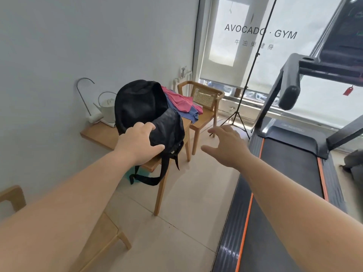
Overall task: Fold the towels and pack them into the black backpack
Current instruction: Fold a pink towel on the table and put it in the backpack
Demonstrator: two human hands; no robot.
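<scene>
Black fabric backpack (141,103) sits upright on the light wooden counter (151,165), main opening gaping, front flap flopped fwd. Its black straps (149,179) dangle off the counter edge, below the left grip (137,142). Left grip is on that flap: fingers curled over its top edge, thumb stretched across the front, so it's holding the bag. Right grip (225,146) hovers in the air just right of the bag, fingers spread wide, palm down, nothing in it, touching nothing. Beyond the left grip, behind the pack, crumpled pink cloth towel (176,99) lies on top of blue cloth towel (188,112). Both are unfolded, and the blue one hangs over the far edge. Fwd of the right grip, past the towels, stands a wooden armchair w/ woven cane back (204,97). Left of the left grip, by the wall, is a white watering can (108,108). Right of the right grip, a black treadmill w/ orange trim (284,163) runs alongside.
</scene>
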